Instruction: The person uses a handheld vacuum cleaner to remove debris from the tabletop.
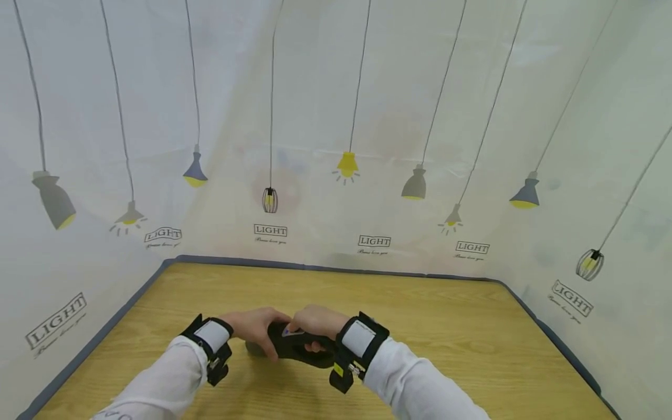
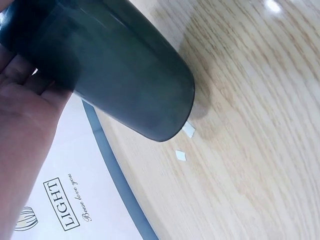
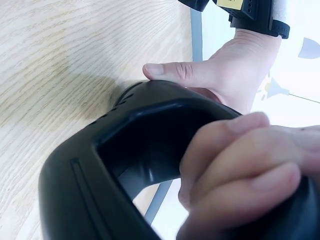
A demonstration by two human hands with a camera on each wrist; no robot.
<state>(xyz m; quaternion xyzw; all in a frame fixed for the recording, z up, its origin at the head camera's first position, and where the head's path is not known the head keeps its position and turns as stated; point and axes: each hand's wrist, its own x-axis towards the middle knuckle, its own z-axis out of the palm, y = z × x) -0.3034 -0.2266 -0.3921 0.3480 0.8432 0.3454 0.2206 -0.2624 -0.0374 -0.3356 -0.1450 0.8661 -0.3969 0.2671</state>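
Observation:
A black handheld vacuum cleaner (image 1: 286, 346) is held low over the wooden table, its nose toward the left. My right hand (image 1: 320, 322) grips its loop handle (image 3: 75, 185), fingers curled through the opening in the right wrist view. At the front, my left hand (image 1: 253, 326) holds the body, with the thumb (image 3: 175, 71) along the near side and the other fingers around the far side. The left wrist view shows the smoky translucent front (image 2: 135, 75) angled down close over the tabletop. Right by its tip lie two small white scraps (image 2: 188, 129), like paper.
The wooden tabletop (image 1: 446, 326) is bordered by a blue-grey strip (image 1: 304, 268). White sheeting (image 1: 315, 87) printed with hanging lamps and "LIGHT" labels rises at the back and both sides. Each wrist carries a strapped black camera mount (image 1: 343, 376).

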